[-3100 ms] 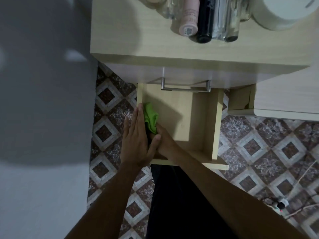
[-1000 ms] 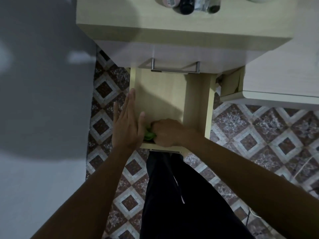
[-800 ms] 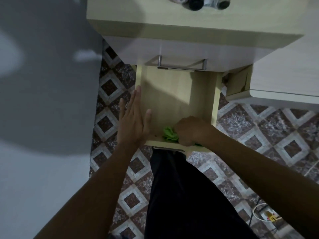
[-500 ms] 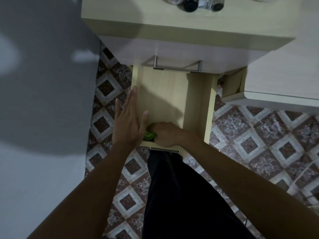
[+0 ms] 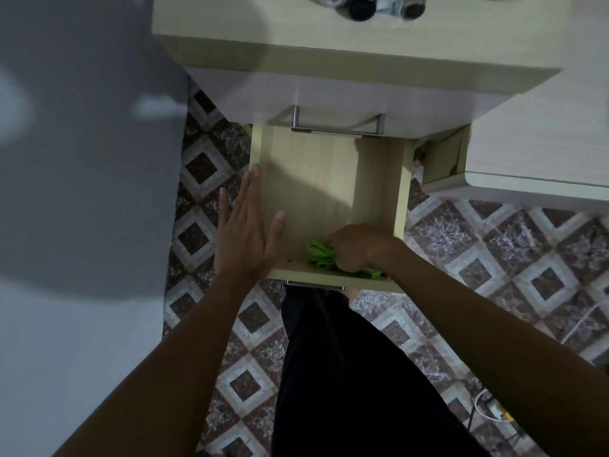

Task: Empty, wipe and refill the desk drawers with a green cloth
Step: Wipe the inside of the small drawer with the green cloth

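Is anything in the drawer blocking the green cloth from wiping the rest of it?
Nothing visible. The right hand grips the green cloth at the near edge; the drawer floor ahead looks bare.

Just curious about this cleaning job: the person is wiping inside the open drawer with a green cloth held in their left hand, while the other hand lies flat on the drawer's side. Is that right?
Not quite. In the head view the right hand grips the green cloth inside the open drawer; the left hand is the flat one on the drawer's side.
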